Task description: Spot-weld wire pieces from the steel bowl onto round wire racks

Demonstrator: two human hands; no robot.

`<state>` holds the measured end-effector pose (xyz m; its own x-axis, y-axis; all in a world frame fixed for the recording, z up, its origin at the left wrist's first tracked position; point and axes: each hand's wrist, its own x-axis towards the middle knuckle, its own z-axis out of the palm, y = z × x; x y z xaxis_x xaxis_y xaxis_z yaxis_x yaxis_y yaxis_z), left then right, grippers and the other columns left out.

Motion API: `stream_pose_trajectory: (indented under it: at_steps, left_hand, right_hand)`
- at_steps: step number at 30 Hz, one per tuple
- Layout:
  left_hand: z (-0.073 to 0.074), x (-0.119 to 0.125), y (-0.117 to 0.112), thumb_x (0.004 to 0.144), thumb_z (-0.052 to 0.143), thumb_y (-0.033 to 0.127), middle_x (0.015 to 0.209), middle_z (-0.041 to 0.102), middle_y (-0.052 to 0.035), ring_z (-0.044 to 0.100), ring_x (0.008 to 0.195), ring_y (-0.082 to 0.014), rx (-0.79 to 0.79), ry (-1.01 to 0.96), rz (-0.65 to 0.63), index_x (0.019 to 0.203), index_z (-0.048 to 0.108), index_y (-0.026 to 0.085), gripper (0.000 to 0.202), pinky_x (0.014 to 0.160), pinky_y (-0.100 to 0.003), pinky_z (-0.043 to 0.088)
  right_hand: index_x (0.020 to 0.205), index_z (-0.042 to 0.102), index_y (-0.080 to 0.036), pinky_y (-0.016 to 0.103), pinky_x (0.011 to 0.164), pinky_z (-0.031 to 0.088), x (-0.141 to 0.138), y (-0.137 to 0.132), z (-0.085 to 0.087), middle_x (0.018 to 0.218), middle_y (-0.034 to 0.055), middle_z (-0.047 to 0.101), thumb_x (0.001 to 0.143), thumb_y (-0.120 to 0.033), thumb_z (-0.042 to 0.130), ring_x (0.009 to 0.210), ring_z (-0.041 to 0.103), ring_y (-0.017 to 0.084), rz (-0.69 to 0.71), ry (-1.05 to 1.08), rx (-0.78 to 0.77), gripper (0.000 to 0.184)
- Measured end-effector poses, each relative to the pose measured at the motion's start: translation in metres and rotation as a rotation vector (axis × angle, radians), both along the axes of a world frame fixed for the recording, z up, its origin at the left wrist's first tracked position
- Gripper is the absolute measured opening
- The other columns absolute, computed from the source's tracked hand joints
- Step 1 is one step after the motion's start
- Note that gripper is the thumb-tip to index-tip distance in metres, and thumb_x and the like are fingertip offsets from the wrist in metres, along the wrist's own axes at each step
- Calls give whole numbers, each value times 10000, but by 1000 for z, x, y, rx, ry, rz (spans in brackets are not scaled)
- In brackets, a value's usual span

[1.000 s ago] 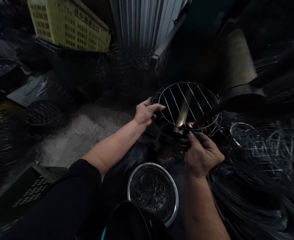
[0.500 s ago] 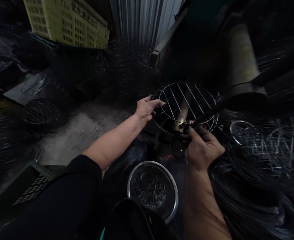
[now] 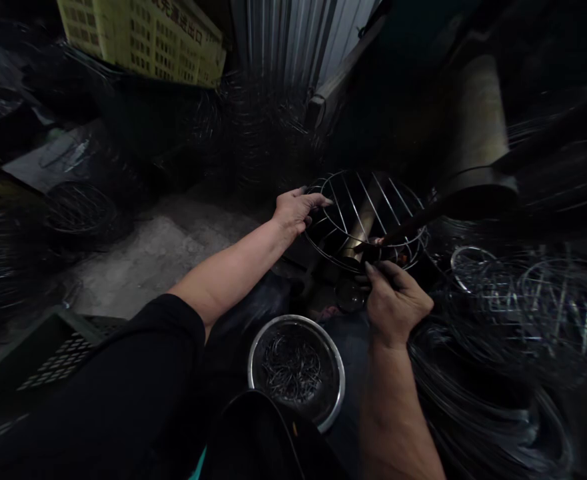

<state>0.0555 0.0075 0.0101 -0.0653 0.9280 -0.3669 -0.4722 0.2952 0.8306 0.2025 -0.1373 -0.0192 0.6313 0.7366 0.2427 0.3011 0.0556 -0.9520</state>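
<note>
A round wire basket frame point(image 3: 373, 200) with parallel cross bars sits over a dull metal cylinder point(image 3: 360, 227) in front of me. My left hand point(image 3: 296, 208) grips the frame's left rim, fingers curled over the wire. My right hand point(image 3: 393, 300) is closed at the frame's near rim, pinching something small I cannot make out against the wire. A dark arm of a machine point(image 3: 423, 217) reaches in from the right to that same spot.
A steel bowl point(image 3: 336, 373) holding several small bent wire pieces sits near my lap. Coils of dark wire point(image 3: 483, 400) and finished wire frames point(image 3: 538, 293) pile up at the right. More wire baskets point(image 3: 80, 210) and a yellow crate point(image 3: 143, 37) lie left and behind, around bare concrete floor point(image 3: 158, 257).
The view has shifted a little, so the frame and both hands sit slightly higher and to the left. Both hands keep their hold at the same places on the rim.
</note>
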Motion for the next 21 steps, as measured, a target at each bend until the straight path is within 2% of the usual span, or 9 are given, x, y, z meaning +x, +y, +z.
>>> stream_pose_trajectory:
  at_steps: [7,11,13,15,17,19,20,21]
  left_hand:
    - [-2,6,2,690,757,31,593,495,27,432,550,-68,14,87,-19,694,557,146,231,488,-228,208]
    - [-4,9,4,725,774,39,698,542,12,516,681,-83,-31,94,-34,802,601,121,206,574,-201,298]
    - [-3,9,4,717,781,26,758,564,7,561,769,-110,-50,75,-23,875,610,116,250,630,-211,352]
    - [-2,8,3,723,773,15,794,573,1,580,813,-123,-49,56,-39,894,608,108,255,660,-221,378]
    - [0,6,2,746,758,21,812,578,-10,591,826,-131,-51,36,-80,876,609,91,210,670,-227,391]
    - [2,3,2,782,741,53,826,587,-22,603,834,-141,-52,-7,-151,872,622,78,152,676,-236,404]
    - [3,2,2,806,730,79,824,589,-26,609,838,-148,-52,-28,-189,874,632,73,120,677,-242,411]
    - [3,1,2,824,723,103,813,589,-30,614,841,-155,-47,-44,-222,869,643,70,98,678,-247,417]
  right_hand:
    - [803,773,-189,276,640,511,10,-4,2,685,-9,681,723,-306,793,630,637,146,11,-151,-6,144]
    - [750,745,-195,297,555,501,3,0,7,661,14,653,713,-272,803,590,620,168,35,4,-10,103]
    - [710,725,-207,311,543,500,2,0,11,650,18,638,708,-256,798,578,610,175,34,5,-4,88]
    - [759,735,-227,336,614,525,3,-7,12,704,30,660,764,-285,758,646,634,197,55,-122,-31,62]
    - [911,754,-238,380,765,545,2,-22,7,857,59,715,854,-346,683,809,674,239,57,-330,-69,142]
    - [1040,748,-224,420,899,524,-7,-44,-6,1016,93,740,910,-360,609,967,678,272,44,-538,-116,234]
    - [1035,752,-204,428,928,518,-15,-55,-16,1038,109,744,903,-331,601,995,678,279,48,-610,-149,237]
    - [989,760,-201,410,906,528,-25,-67,-27,1000,101,751,897,-272,569,965,686,265,180,-678,-260,224]
